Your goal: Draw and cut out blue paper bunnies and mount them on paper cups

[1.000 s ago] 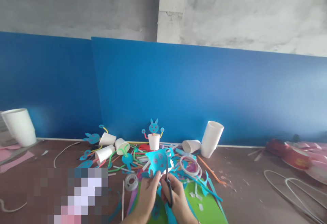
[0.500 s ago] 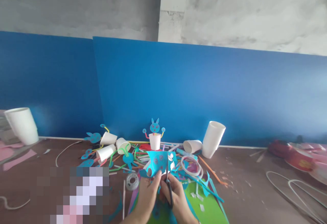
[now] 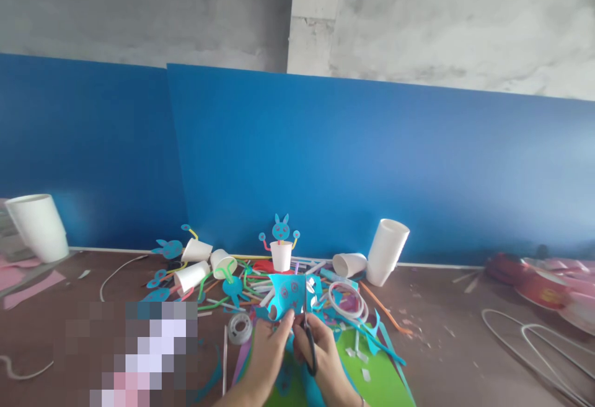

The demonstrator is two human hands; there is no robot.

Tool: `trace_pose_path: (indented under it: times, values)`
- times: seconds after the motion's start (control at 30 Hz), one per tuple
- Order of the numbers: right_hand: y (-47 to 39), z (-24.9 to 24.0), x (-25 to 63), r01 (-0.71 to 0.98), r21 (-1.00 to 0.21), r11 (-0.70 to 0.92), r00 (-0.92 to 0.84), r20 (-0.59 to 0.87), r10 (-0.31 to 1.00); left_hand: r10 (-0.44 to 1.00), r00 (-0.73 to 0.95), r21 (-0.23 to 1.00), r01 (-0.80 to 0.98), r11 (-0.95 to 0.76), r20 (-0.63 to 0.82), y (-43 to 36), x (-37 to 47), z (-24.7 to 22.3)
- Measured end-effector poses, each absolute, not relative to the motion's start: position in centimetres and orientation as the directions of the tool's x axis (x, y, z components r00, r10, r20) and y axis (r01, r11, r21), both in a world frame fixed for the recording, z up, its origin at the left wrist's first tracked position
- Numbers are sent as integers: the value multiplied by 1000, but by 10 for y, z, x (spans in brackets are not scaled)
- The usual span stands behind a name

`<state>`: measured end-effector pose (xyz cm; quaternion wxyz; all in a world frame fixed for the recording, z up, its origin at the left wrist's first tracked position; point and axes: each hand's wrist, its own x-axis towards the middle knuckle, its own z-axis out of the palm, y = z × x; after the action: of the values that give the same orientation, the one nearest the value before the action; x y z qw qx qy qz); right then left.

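At centre: pinched in left hand [image 3: 271,346], red-marked blue paper sheet [image 3: 284,288], seemingly part-cut; gripped in right hand [image 3: 324,343], black-handled metal scissors [image 3: 312,352]; behind, finished-looking blue-headed white paper-cup rabbit [image 3: 281,258].

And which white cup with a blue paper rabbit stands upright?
The middle white cup, its rabbit head raised above the rim; the three rabbit cups to its left lie tipped over.

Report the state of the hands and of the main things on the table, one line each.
left hand: closed on the blue paper
right hand: closed on the scissors
scissors: held, blades pointing away from the person
blue paper: held up, marked with drawings
rabbit cup: upright
cup stack at right: standing, nested
cup beside it: on its side
tape roll: lying flat
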<state>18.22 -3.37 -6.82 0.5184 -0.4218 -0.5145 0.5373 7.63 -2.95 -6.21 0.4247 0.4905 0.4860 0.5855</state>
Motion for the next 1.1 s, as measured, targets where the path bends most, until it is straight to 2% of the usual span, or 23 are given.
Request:
trace_pose_path:
  times: [0.47,0.7,0.8,0.97,1.1]
  values:
    - [-35,-61,180,-103,-994,27,-113,39,993,983,-90,981,-94,-168,160,-31,74,-50]
    - [-34,-66,180,-101,-994,34,-118,46,992,985,-175,1000,-17,-19,16,-32,71,-56]
    - [-33,-73,180,-108,-993,45,-132,59,989,977,-210,999,-39,27,-34,-32,72,-65]
    - [-31,-81,181,-157,-986,46,-173,74,982,999,-31,991,-131,14,-18,-30,75,-72]
    - [-31,-80,182,-188,-980,59,-158,89,983,995,-79,995,-63,-73,68,-28,74,-72]
